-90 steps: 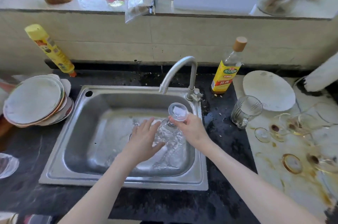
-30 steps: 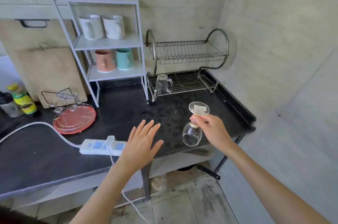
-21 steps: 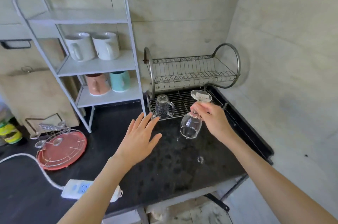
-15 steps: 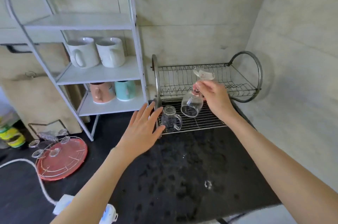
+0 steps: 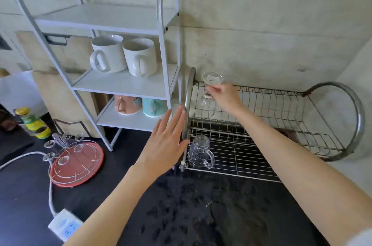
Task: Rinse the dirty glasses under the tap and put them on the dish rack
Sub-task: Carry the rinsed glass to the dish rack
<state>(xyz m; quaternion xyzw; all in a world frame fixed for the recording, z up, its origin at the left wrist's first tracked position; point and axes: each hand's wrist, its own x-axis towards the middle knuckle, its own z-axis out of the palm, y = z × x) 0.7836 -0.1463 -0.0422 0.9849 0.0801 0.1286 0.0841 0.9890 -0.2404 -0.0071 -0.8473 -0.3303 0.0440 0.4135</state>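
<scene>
- While my right hand (image 5: 225, 98) pinches the upturned wine glass (image 5: 209, 97) by its stem over the dish rack (image 5: 281, 125), far left corner, a wet stem could slip.
- My left hand (image 5: 167, 145), fingers spread and empty, hovers near; bumping the glass mug (image 5: 199, 152) might topple it.

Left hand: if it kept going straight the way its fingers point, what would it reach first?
Probably the dish rack: the left hand is open, fingertips up beside the rack's curved end hoop. Depth is unclear, so it might pass alongside toward the white shelf.
</scene>
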